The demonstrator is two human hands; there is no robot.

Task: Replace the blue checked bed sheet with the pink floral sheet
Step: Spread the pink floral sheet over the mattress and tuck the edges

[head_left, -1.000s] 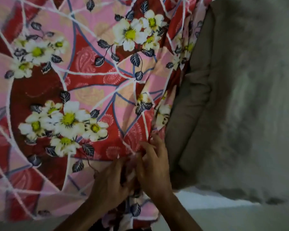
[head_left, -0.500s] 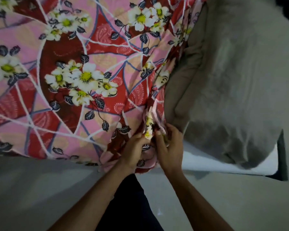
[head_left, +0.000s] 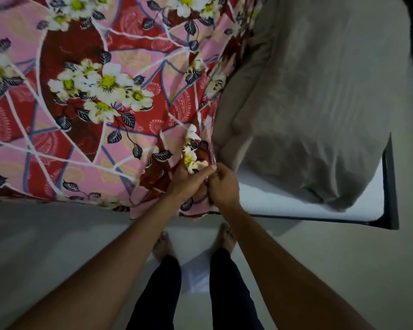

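The pink floral sheet (head_left: 93,96), pink and red with white flowers, covers the left and middle of the bed and hangs over its near edge. My left hand (head_left: 185,181) grips a bunched fold of it at that edge. Right beside it, my right hand (head_left: 222,186) pinches the same fold. The two hands touch. No blue checked sheet is in view.
A grey blanket (head_left: 320,103) lies heaped on the right part of the bed. Bare white mattress (head_left: 284,201) shows below it, inside a dark bed frame (head_left: 391,186). My bare feet (head_left: 162,244) stand on the pale floor (head_left: 45,234) close to the bed.
The view has pulled back and away from the bed, so floor, legs and feet now show. Both hands have stayed together on the sheet's fold at the bed's edge.
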